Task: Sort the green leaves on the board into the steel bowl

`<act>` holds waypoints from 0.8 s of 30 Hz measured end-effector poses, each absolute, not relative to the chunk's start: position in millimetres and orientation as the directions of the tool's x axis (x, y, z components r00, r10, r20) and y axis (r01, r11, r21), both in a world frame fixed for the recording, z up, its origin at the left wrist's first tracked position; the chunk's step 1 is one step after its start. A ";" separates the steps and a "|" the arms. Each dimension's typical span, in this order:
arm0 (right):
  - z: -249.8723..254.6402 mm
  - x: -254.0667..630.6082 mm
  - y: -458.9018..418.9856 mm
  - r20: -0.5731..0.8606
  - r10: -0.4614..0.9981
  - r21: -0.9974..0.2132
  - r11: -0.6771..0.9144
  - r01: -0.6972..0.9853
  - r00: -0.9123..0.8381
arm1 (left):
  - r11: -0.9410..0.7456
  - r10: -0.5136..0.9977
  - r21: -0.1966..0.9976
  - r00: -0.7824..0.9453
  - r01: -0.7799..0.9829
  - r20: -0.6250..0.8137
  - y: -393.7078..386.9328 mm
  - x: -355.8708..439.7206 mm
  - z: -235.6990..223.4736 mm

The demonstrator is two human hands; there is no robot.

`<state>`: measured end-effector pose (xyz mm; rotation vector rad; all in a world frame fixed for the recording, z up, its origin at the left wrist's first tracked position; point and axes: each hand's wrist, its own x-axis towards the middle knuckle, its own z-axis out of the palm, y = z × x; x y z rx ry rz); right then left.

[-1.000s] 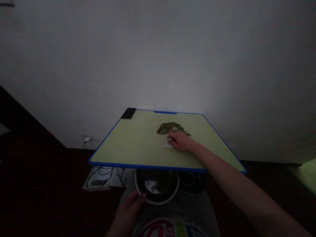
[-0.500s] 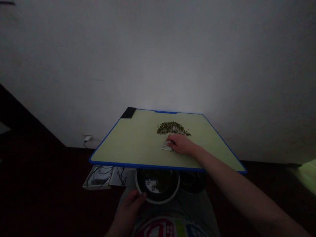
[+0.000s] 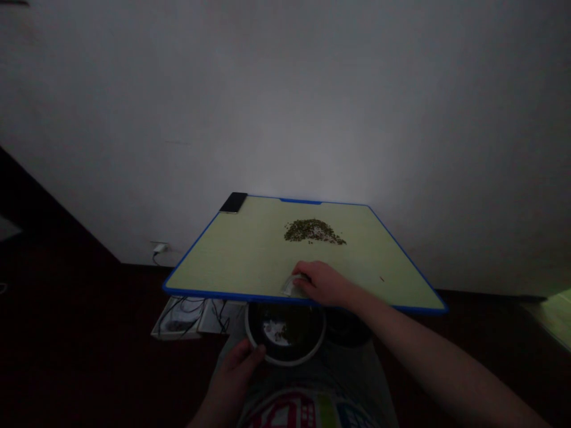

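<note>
My right hand (image 3: 322, 283) is shut on a small white plastic scraper (image 3: 289, 287), pressing it to the green cutting board (image 3: 232, 255) near the board's front blue edge. A heap of small green mung beans (image 3: 314, 231) lies towards the back of the board, well beyond that hand. Below the front edge, my left hand (image 3: 236, 380) grips the white rim of a dark round bowl (image 3: 285, 361) held in my lap. A few beans show inside the bowl.
A black phone (image 3: 232, 203) lies on the board's back left corner, and a single stray bean (image 3: 382, 279) sits at right. A dark bowl (image 3: 348, 330) stands beyond the first bowl. Cables lie on a white tray (image 3: 178, 318) at lower left. A wall stands behind.
My right hand has slid the scraper towards me, away from the bean heap, to near the board's front edge. The left hand and bowl have hardly moved.
</note>
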<state>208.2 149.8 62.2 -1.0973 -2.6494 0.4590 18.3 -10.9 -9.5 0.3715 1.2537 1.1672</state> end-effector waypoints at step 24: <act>66.9 211.0 181.6 0.213 0.910 -0.035 0.372 0.928 -0.357 | 0.408 0.859 0.757 -0.065 -0.511 -0.507 -10.7 12.8 -23.2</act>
